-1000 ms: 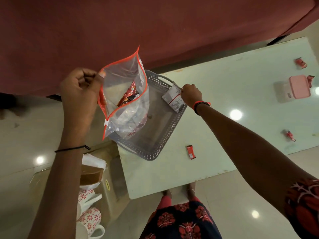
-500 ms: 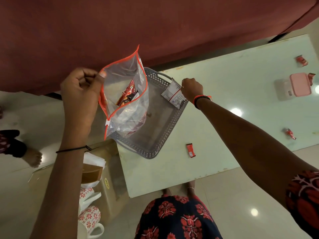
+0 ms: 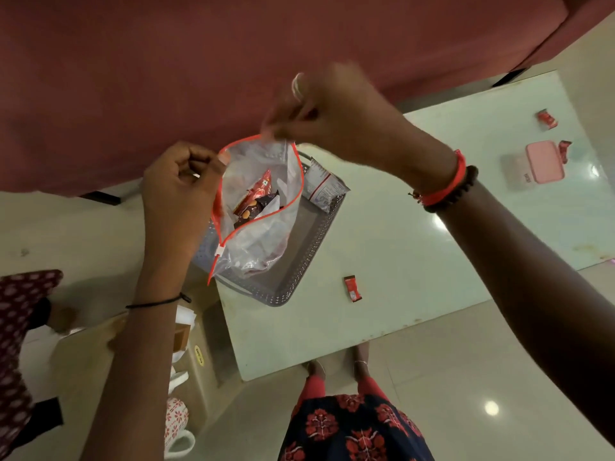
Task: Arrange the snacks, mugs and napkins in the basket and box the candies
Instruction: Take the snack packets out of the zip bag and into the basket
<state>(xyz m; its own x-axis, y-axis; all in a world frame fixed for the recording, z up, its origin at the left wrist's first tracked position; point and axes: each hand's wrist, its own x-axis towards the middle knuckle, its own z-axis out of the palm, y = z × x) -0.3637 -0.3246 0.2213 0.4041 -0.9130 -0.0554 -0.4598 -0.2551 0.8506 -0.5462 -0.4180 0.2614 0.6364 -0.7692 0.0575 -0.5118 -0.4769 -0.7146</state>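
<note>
My left hand (image 3: pixel 179 191) pinches the near rim of a clear zip bag (image 3: pixel 263 207) with a red edge, held open above the grey basket (image 3: pixel 299 261). My right hand (image 3: pixel 336 118) pinches the far rim of the same bag. Inside the bag lie red and dark snack packets (image 3: pixel 254 202). A white snack packet (image 3: pixel 322 186) leans in the basket's far corner. Loose red candies lie on the glass table: one (image 3: pixel 352 287) beside the basket, one (image 3: pixel 547 118) far right. A pink-lidded box (image 3: pixel 544 163) stands at the right.
Patterned mugs (image 3: pixel 176 417) and white napkins (image 3: pixel 184 319) sit on a carton (image 3: pixel 90 347) at lower left. A maroon sofa (image 3: pixel 166 61) fills the far side. Another person's sleeve (image 3: pixel 20 314) shows at the left edge. The glass table (image 3: pixel 416 261) ends near my feet.
My right hand let go of the white snack packet, leaving it in the basket, and rose to grip the bag's far rim. The bag is now held by both hands.
</note>
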